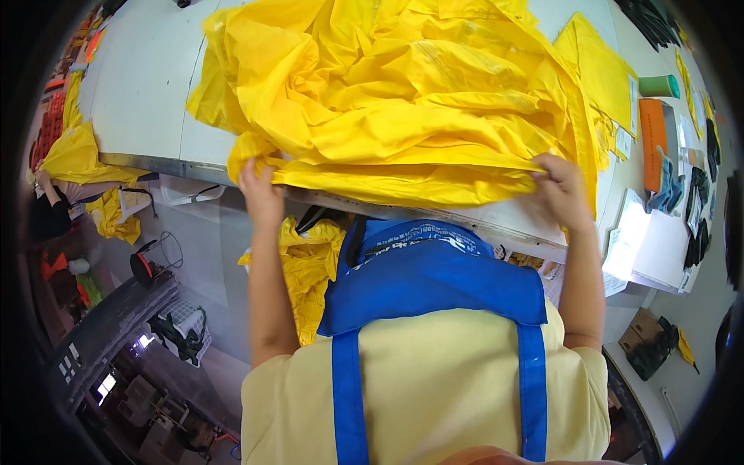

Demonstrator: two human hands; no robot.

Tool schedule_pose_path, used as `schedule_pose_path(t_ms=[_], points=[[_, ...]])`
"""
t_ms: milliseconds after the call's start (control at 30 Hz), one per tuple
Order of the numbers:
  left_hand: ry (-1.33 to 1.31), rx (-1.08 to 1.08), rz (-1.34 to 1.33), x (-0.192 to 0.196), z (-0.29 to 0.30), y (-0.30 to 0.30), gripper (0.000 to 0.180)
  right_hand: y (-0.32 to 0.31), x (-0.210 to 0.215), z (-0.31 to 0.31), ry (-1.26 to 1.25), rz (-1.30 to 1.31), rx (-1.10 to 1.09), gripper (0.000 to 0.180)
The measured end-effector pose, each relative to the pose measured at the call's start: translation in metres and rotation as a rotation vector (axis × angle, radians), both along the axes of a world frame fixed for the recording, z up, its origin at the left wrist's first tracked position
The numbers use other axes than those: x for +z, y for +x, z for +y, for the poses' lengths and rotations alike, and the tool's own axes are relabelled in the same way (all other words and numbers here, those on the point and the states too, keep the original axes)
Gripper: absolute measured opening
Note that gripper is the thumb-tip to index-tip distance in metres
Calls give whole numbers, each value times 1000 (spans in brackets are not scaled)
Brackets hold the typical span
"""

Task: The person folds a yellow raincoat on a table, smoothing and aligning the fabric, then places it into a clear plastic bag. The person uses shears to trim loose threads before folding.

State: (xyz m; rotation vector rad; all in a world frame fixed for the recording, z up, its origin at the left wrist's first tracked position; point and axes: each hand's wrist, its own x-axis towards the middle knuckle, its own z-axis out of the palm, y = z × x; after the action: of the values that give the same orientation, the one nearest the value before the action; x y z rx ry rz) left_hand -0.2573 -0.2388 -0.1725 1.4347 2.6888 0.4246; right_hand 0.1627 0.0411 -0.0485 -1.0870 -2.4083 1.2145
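A large crumpled yellow garment [403,101] of smooth, thin fabric spreads over the front of the white table. Its near edge runs as a long folded strip between my hands and hangs slightly at the table's front edge. At the left end of that strip, my left hand [260,186] is closed on the bunched fabric. The fingers of my right hand [559,184] pinch the same edge at the right end, and the hand is a little blurred. What kind of garment it is does not show.
The white table [139,85] has a metal front edge. At right lie a folded yellow garment [597,70], a green roll [659,86], an orange box [655,139], blue gloves [668,186] and papers [626,232]. More yellow fabric [314,271] hangs below the table. Another person's dark sleeve [50,213] shows far left.
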Motion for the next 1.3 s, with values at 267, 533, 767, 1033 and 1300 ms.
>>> schedule_pose_path(t_ms=[267,533,767,1033,1300], points=[[525,-693,260,296,89,-45,13,14,20,52,-622,-94,-419,18],[549,-706,382,337,123,-86,21,17,-48,64,-477,-53,-572,25],[608,-958,168,188,162,64,18,-36,34,35,32,415,-628,32],[623,-1034,61,160,165,138,16,-115,36,0,-1014,749,-440,23],[530,-335,-1543,162,149,145,35,-88,26,-4,-1051,1086,-326,40]])
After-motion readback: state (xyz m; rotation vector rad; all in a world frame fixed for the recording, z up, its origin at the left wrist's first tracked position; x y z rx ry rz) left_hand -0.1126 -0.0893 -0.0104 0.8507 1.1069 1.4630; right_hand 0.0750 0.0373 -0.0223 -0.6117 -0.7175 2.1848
